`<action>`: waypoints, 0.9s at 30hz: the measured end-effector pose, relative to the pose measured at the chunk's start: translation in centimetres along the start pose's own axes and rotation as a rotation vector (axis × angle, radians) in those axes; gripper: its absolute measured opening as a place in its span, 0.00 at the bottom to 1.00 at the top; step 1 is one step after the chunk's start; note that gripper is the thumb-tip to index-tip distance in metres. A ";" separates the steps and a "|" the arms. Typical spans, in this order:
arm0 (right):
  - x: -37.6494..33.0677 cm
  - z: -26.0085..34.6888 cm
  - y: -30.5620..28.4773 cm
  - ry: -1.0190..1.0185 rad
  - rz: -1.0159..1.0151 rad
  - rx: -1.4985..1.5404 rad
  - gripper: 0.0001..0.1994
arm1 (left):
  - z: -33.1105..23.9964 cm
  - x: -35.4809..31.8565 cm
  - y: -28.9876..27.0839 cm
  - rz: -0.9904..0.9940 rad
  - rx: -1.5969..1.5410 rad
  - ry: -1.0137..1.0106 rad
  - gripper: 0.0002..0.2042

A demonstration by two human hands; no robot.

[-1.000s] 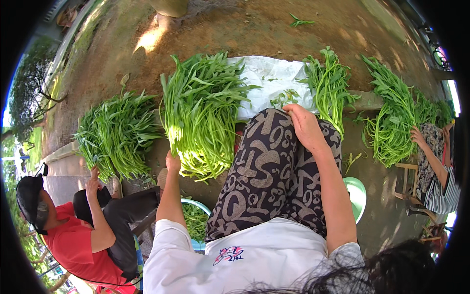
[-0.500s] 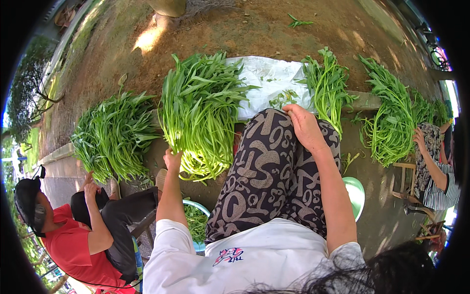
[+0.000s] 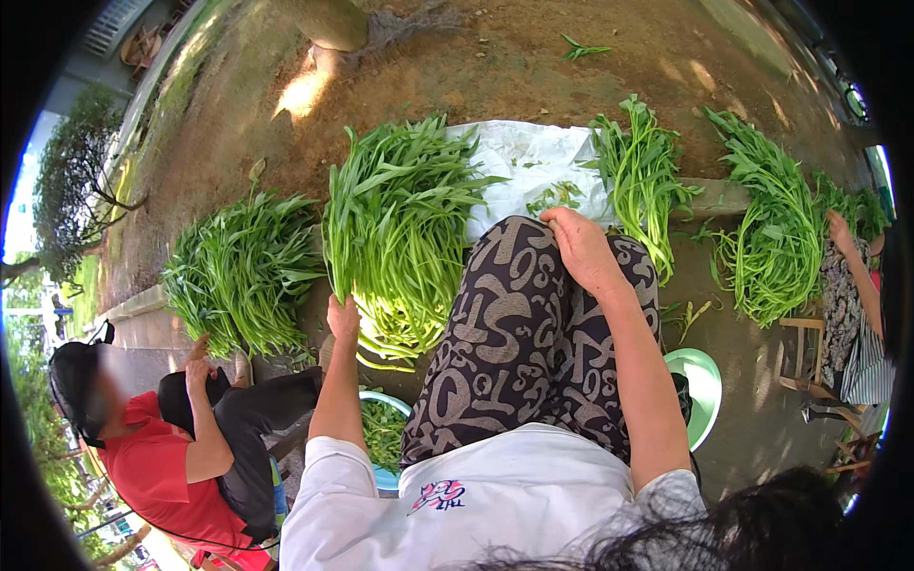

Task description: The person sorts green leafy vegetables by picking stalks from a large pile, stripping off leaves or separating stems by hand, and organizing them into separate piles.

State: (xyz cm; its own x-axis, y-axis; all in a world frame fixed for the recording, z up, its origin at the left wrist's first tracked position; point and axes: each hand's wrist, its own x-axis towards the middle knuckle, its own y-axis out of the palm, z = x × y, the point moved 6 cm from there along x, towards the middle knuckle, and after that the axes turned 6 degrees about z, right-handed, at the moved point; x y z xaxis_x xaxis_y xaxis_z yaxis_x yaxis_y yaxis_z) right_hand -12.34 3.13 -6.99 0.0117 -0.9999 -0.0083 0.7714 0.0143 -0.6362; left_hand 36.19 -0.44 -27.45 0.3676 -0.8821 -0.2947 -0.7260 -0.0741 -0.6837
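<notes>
A big pile of leafy green water spinach [image 3: 405,209] lies ahead of me, its pale stems toward me. My left hand [image 3: 343,317] is closed at the near left edge of this pile, against the stem ends. The stalks partly hide its fingers. My right hand [image 3: 583,252] rests over my knees on the patterned trousers [image 3: 514,285], fingers drawn together; whatever they pinch is hidden. Beyond it is a white plastic sheet [image 3: 533,152] with a few loose leaves [image 3: 555,196]. A smaller bunch of water spinach [image 3: 640,181] lies at the sheet's right edge.
Below my left forearm stands a light blue basin [image 3: 383,476] of cut greens; a pale green basin [image 3: 703,395] is at my right. More greens [image 3: 243,271] lie by a person in red [image 3: 176,457] at left, and others [image 3: 769,228] by another person at far right.
The view has shifted slightly, moving the scene a little right and down. My left hand's fingers look more tightly curled by the stems. The right hand has barely moved.
</notes>
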 end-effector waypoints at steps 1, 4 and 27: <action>-0.2 0.0 -0.1 0.008 0.000 -0.002 0.09 | 0.3 -0.2 0.2 0.026 -0.057 -0.044 0.15; -0.1 0.0 0.1 -0.056 -0.014 0.006 0.09 | 0.6 -0.2 -0.5 -0.009 0.013 0.008 0.13; -0.7 -0.9 -0.2 -0.039 0.010 -0.001 0.11 | -16.2 -11.8 -9.4 0.010 -0.644 0.278 0.11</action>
State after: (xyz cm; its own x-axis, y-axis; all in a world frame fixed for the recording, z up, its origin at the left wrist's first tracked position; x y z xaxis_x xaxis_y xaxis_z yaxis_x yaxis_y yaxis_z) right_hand -13.10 3.87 -7.55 0.0445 -0.9989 0.0151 0.7705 0.0247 -0.6370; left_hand 29.26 3.07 -6.73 0.2592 -0.9640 -0.0586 -0.9600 -0.2505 -0.1252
